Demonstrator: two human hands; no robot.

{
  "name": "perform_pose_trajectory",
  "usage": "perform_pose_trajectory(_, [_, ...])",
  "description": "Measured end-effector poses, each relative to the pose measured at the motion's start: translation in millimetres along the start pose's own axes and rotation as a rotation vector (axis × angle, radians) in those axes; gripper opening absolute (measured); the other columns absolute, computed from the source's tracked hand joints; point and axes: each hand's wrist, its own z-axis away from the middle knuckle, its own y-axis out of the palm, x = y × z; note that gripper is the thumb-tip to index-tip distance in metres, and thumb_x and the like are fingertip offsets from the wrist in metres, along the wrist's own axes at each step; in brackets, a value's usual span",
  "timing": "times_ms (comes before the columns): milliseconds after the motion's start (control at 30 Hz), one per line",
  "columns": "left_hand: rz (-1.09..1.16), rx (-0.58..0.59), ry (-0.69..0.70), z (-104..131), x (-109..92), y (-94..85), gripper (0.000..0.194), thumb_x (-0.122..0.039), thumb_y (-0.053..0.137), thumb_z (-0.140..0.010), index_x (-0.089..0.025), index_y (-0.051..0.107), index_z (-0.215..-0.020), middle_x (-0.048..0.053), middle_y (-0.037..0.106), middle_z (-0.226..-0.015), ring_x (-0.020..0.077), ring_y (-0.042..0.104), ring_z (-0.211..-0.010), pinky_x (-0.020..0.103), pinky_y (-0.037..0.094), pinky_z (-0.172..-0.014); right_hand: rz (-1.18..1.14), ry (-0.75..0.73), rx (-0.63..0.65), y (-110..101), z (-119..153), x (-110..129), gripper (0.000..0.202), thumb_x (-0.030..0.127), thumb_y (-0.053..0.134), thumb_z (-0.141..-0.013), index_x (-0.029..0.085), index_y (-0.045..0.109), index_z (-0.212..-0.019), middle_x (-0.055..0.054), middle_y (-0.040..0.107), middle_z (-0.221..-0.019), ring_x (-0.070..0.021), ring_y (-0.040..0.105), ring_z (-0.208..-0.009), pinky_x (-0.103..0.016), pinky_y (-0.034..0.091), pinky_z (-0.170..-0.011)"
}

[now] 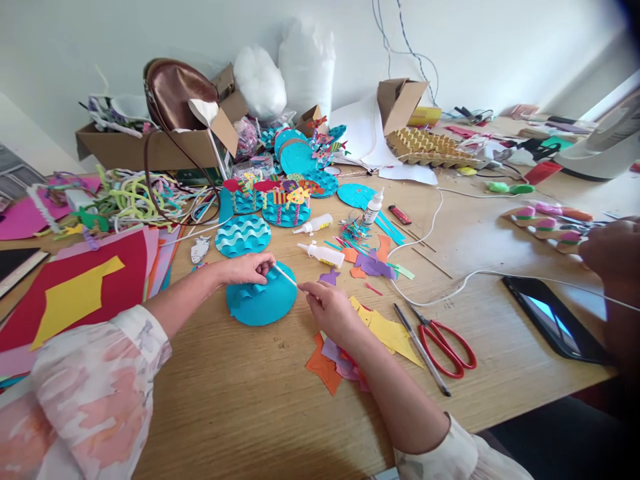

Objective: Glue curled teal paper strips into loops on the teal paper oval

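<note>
A blue round paper disc (273,303) lies on the wooden table, with wavy blue strips on its left part. My left hand (250,269) is over the disc's upper edge, its fingers closed on one end of a thin white strip (285,274). The strip slants down to the right across the disc. At its other end my right hand (327,307) has thumb and forefinger pinched together. Just behind is another blue disc (243,235) with light wavy bands. Two white glue bottles (325,255) lie beyond my right hand.
Red-handled scissors (447,347), a pen (423,350) and paper scraps (385,327) lie right of my right arm. A white cable (470,277) crosses the table near a phone (555,320). Coloured sheets (125,293) are at left. Another person's hand (613,250) is at far right.
</note>
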Motion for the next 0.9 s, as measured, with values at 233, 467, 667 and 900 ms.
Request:
perform_pose_trajectory(233, [0.009,0.010,0.008,0.0,1.5,0.5,0.029,-0.023,0.056,-0.061,-0.019,0.046,-0.087,-0.003,0.046,-0.072,0.0129,0.048,-0.068,0.024,0.039,-0.059,0.109,0.012,0.109,2.4,-0.5,2.3,0.036,0.007,0.038,-0.081,0.019,0.062,-0.104,-0.007,0.064,-0.094,-0.0141,0.059,-0.086,-0.021,0.040,-0.074])
perform_pose_trajectory(467, [-0.002,0.008,0.009,-0.2,3.8,0.7,0.030,-0.024,0.056,-0.061,-0.019,0.047,-0.089,-0.003,0.047,-0.073,0.0130,0.048,-0.069,0.023,0.039,-0.059,0.114,0.005,0.107,2.5,-1.2,3.1,0.035,0.007,0.039,-0.081,0.019,0.064,-0.101,-0.007,0.065,-0.090,-0.0139,0.059,-0.082,-0.020,0.040,-0.070])
perform_pose_trajectory(667, [-0.038,-0.006,0.002,-2.4,6.7,0.3,0.027,-0.023,0.056,-0.060,-0.018,0.049,-0.085,-0.003,0.045,-0.072,0.0127,0.045,-0.067,0.023,0.038,-0.058,0.103,-0.006,0.095,5.1,-2.1,-0.3,0.035,0.006,0.039,-0.079,0.019,0.065,-0.099,-0.007,0.065,-0.088,-0.0137,0.059,-0.078,-0.020,0.040,-0.068])
perform_pose_trajectory(900, [-0.074,-0.027,-0.002,1.4,0.3,-3.2,0.033,-0.023,0.057,-0.059,-0.018,0.049,-0.090,-0.001,0.046,-0.078,0.0142,0.044,-0.073,0.025,0.038,-0.063,0.092,-0.027,0.112,7.4,-3.3,-1.0,0.035,0.005,0.039,-0.078,0.017,0.066,-0.096,-0.009,0.066,-0.091,-0.0150,0.059,-0.081,-0.021,0.041,-0.072])
